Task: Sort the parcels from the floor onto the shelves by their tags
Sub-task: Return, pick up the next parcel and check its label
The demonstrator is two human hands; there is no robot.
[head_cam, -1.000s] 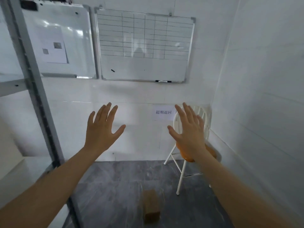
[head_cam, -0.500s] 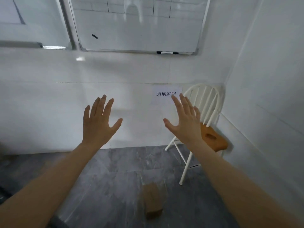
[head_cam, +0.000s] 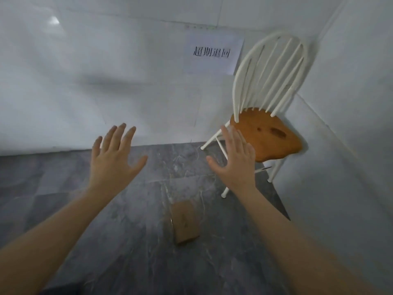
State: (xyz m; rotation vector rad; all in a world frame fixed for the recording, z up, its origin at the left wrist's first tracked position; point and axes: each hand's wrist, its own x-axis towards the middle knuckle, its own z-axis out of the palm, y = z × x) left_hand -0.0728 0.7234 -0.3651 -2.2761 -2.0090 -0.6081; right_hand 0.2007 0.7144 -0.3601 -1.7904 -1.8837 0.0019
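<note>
A small brown cardboard parcel [head_cam: 185, 222] lies flat on the grey marbled floor [head_cam: 127, 241], below and between my two hands. My left hand [head_cam: 113, 161] is raised with its back to me, fingers spread, holding nothing. My right hand [head_cam: 236, 160] is held up the same way, fingers apart and empty, above and to the right of the parcel. Both hands hover well above the floor. No shelf is in view.
A white spindle-back chair with an orange wooden seat [head_cam: 266, 137] stands in the right corner, just behind my right hand. A paper sign with black characters [head_cam: 212, 55] is stuck on the white tiled wall. A white wall closes the right side.
The view has tilted down: the whiteboards and the metal shelf post have left the frame, and the parcel and chair now sit higher and larger. Both hands stay open and spread.
</note>
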